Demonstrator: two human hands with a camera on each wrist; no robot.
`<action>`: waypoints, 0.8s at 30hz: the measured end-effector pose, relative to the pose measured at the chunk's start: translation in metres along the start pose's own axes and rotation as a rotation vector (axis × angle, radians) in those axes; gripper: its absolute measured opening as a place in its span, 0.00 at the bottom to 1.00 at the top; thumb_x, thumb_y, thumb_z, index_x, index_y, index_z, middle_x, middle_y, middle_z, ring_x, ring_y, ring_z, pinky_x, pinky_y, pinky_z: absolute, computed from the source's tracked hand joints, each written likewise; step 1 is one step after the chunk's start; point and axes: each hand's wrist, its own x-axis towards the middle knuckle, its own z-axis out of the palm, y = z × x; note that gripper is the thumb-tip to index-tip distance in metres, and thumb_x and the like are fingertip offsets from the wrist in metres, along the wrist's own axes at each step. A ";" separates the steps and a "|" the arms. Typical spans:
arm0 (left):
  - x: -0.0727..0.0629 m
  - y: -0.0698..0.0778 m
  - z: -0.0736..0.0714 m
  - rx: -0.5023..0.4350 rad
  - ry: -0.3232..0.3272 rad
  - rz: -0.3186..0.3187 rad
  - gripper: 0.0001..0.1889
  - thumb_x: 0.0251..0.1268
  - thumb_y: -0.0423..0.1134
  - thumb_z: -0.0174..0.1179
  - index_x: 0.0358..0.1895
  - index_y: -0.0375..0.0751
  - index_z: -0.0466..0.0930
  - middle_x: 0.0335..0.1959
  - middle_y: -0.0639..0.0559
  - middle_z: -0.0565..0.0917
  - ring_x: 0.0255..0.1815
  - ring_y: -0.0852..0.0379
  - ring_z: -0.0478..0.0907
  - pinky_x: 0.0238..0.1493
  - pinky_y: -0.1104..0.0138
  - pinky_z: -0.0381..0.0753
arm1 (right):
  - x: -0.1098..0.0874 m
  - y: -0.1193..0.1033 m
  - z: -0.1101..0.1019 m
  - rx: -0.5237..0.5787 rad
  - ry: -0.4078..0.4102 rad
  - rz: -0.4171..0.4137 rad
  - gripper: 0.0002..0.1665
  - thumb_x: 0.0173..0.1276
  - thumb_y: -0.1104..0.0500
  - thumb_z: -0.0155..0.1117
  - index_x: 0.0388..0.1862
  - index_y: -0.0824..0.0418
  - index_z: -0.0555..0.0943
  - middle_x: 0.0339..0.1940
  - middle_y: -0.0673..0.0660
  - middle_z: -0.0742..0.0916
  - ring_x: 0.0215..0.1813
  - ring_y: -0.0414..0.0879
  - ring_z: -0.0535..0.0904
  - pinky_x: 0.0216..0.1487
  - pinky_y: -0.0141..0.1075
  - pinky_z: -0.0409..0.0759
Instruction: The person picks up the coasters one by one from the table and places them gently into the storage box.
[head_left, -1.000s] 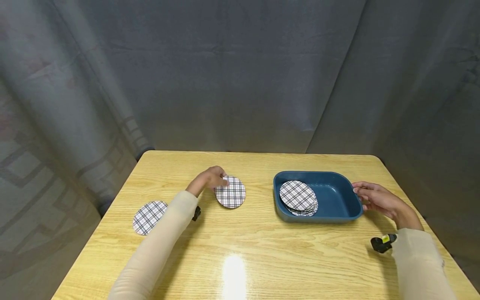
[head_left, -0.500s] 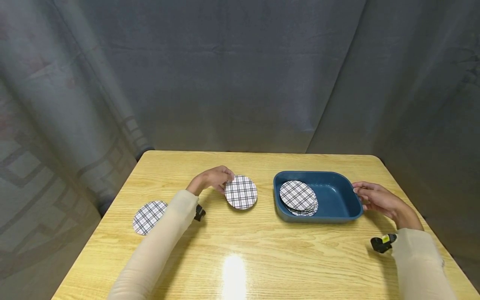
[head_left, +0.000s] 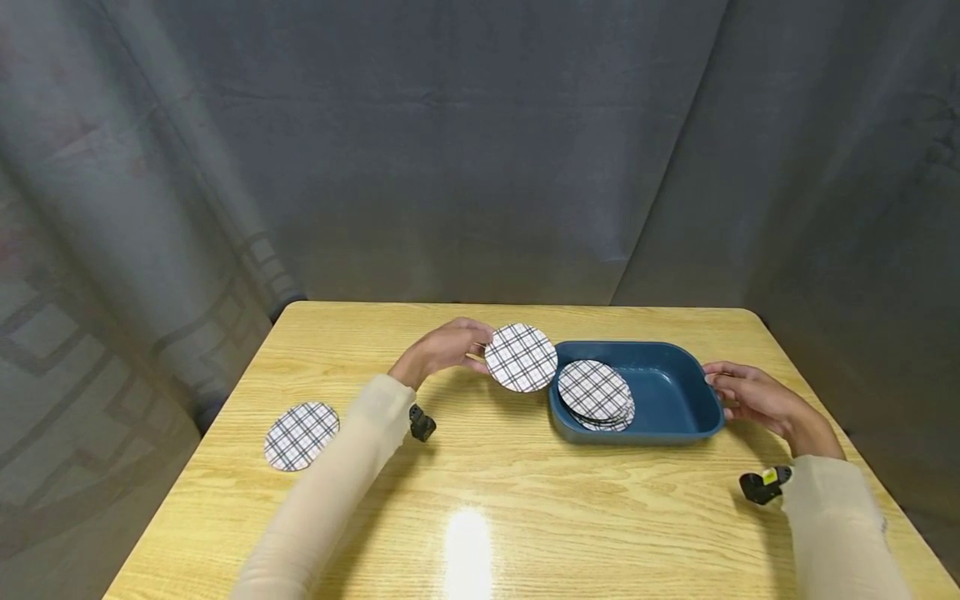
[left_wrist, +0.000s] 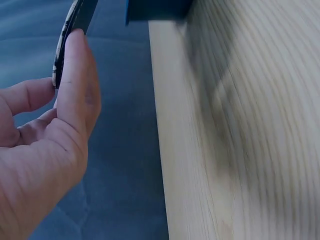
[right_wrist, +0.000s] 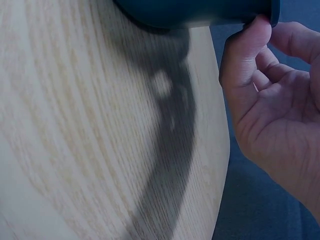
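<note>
My left hand pinches the edge of a round plaid coaster, white with dark lines. It is held above the table, its right edge overlapping the left rim of a blue rectangular bin in the head view. In the left wrist view the coaster shows edge-on between thumb and fingers. Inside the bin, at its left end, lies a stack of matching coasters. My right hand grips the bin's right rim; the right wrist view shows thumb and fingers pinching the rim of the bin.
Another plaid coaster lies on the wooden table at the left, beside my left sleeve. Grey curtains hang behind the table and at both sides.
My left hand has lifted the coaster off the table and carried it right, up to the bin's left rim. The right hand and the bin have stayed in place.
</note>
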 end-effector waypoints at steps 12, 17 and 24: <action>0.024 0.012 0.042 -0.061 -0.016 0.015 0.16 0.78 0.31 0.46 0.59 0.24 0.75 0.42 0.44 0.81 0.41 0.53 0.82 0.52 0.60 0.86 | 0.002 0.000 0.003 0.000 -0.002 -0.012 0.10 0.81 0.57 0.50 0.54 0.53 0.76 0.37 0.45 0.83 0.39 0.40 0.78 0.40 0.36 0.85; 0.033 0.012 0.058 -0.060 0.004 0.005 0.16 0.78 0.31 0.47 0.60 0.25 0.74 0.41 0.44 0.80 0.39 0.53 0.81 0.52 0.59 0.86 | 0.002 -0.002 0.005 0.005 -0.004 -0.008 0.10 0.81 0.57 0.50 0.55 0.54 0.75 0.37 0.46 0.83 0.38 0.40 0.78 0.40 0.37 0.85; 0.042 0.012 0.078 -0.022 0.004 -0.040 0.18 0.77 0.31 0.50 0.64 0.25 0.71 0.41 0.43 0.79 0.40 0.51 0.82 0.48 0.61 0.87 | 0.000 -0.003 0.006 0.014 -0.007 -0.014 0.09 0.81 0.57 0.50 0.54 0.54 0.75 0.36 0.46 0.82 0.38 0.40 0.78 0.39 0.36 0.85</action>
